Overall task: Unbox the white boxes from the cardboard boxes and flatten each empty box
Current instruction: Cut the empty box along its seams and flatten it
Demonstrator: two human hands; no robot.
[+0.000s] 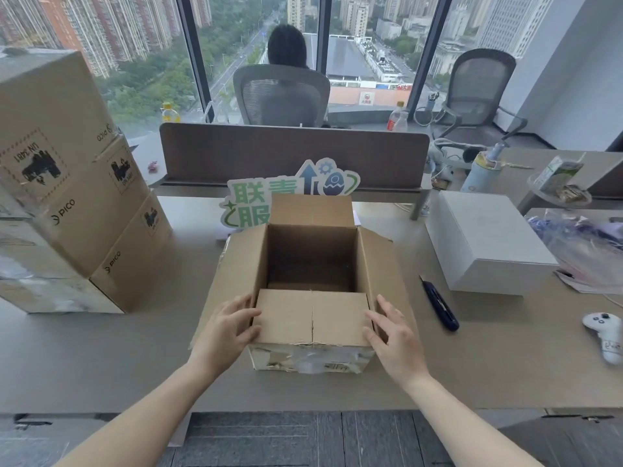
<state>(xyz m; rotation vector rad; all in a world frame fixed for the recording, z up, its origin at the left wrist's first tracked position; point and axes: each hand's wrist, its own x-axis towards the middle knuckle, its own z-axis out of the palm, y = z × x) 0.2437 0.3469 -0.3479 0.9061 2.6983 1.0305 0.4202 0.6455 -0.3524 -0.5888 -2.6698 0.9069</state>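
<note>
open cardboard box (312, 264): floor shadowed | left hand (226, 332), right hand (394, 335) loose-fingered at its near flap | grey desk (101, 358), window beyond

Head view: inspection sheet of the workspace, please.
Surface: grey desk, shared.
Job's things: open box empty, flaps up; white box set right; stacked boxes left.
Clutter: knife, controller, plastic wrap, sign.
Hands: left hand and right hand on the near flap's ends.
Cables: some by the bottle.
Surroundings: person seated at the window; empty chair.
</note>
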